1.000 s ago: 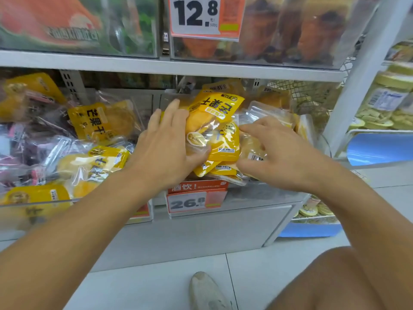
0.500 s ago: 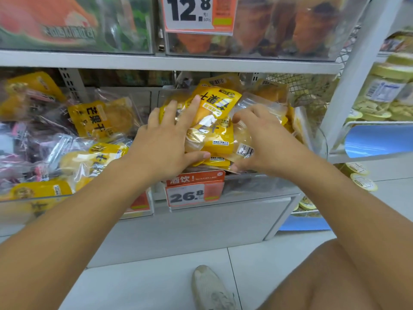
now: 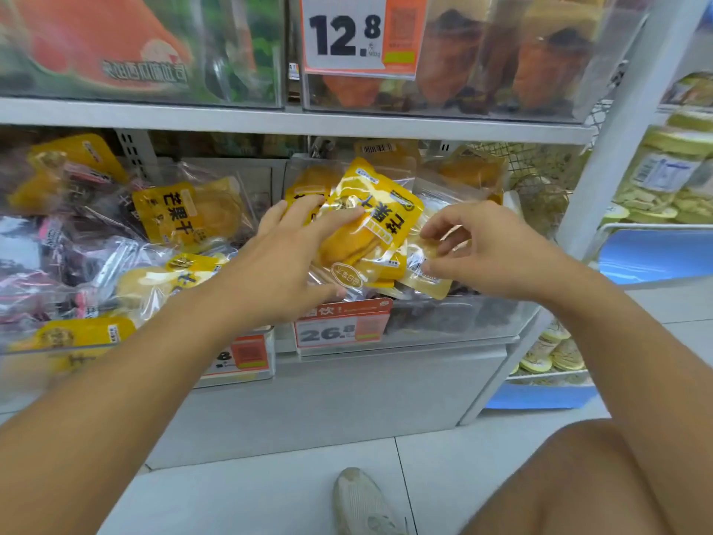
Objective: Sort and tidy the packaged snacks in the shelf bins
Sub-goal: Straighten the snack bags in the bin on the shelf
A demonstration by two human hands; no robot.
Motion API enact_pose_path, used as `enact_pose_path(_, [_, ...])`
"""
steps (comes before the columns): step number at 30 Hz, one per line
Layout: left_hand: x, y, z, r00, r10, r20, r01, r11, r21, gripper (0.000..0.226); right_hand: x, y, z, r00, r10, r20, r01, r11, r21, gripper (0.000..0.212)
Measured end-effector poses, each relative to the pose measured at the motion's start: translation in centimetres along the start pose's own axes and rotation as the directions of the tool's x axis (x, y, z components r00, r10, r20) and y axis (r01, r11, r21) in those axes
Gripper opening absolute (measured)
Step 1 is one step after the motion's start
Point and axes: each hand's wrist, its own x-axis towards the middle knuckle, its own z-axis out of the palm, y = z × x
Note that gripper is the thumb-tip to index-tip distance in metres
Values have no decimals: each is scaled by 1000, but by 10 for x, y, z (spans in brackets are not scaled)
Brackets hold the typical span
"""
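The yellow dried-mango packet (image 3: 370, 222) lay on top of the heap in the right-hand clear bin (image 3: 455, 322), tilted, its long axis running from upper left to lower right; its large black characters read sideways. The left hand (image 3: 285, 264) held it, straight fingers on its face and thumb under its lower edge, an open grip. The right hand (image 3: 486, 252) pinched a smaller clear packet (image 3: 424, 272) just beside it, fingers curled. A price tag (image 3: 341, 326) on the bin front read 26.8; another tag (image 3: 359, 32) on the shelf above read 12.8. The left bin held a packet (image 3: 173, 214) marked 芒果干 among purple packets (image 3: 58, 264).
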Motion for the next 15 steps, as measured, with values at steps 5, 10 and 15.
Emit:
enact_pose_path(5, [4, 2, 0, 991, 5, -132, -24, 988, -150, 85, 7, -25, 14, 973, -34, -227, 29, 999, -29, 75])
enact_pose_path(10, [-4, -5, -5, 983, -50, -175, 18, 983, -181, 113, 27, -32, 34, 983, -128, -132, 105, 980, -170, 105])
enact_pose_path(15, [1, 5, -4, 970, -119, -214, 120, 993, -7, 113, 36, -34, 40, 971, -180, -155, 120, 936, -332, 91])
